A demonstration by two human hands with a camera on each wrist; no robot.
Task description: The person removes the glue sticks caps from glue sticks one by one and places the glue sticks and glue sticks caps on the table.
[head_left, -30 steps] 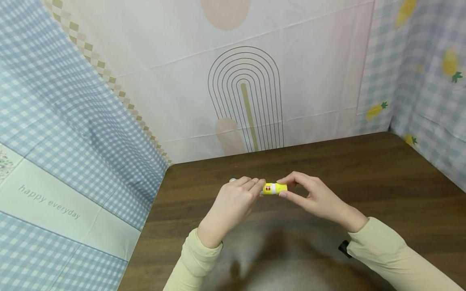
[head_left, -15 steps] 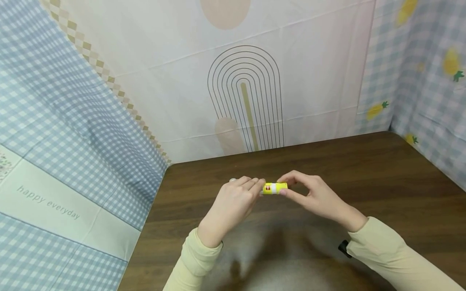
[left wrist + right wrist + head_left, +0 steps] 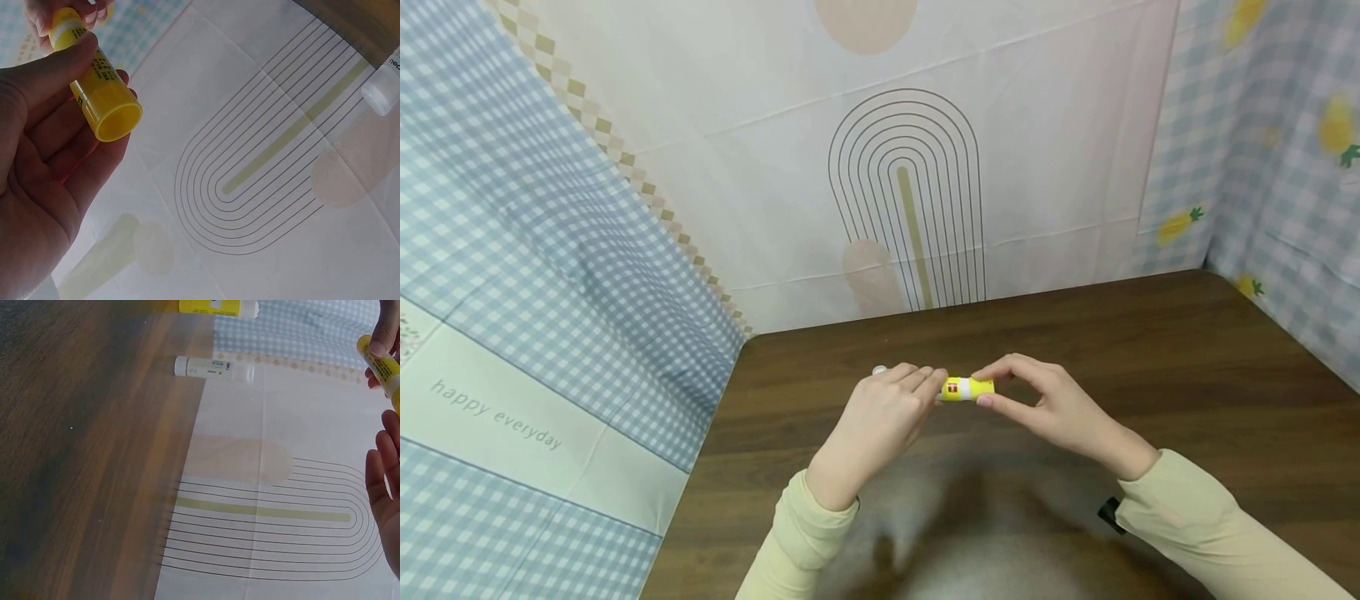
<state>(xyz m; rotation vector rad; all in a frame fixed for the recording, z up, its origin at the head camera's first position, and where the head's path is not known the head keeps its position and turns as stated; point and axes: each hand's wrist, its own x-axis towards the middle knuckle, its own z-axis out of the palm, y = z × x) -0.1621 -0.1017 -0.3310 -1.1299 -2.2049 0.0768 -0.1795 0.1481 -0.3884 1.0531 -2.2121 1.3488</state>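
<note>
A yellow glue stick (image 3: 957, 388) with a white band and a small red label lies sideways between the two hands above the table. My left hand (image 3: 886, 417) grips its left part, mostly hidden behind the fingers in the head view. Thumb and fingertips of my right hand (image 3: 1045, 400) pinch its right end. The left wrist view shows black print along the yellow tube (image 3: 100, 81) and a hollow, open end facing the camera. There, the left thumb presses along the tube and the right fingers sit at its far end.
A translucent white glue stick (image 3: 212, 369) stands on the dark wooden table (image 3: 94, 456), partly hidden behind the left hand in the head view. Beyond it in the right wrist view is a yellow tube (image 3: 215, 306) with a white end. Patterned cloth (image 3: 760, 192) hangs behind the table.
</note>
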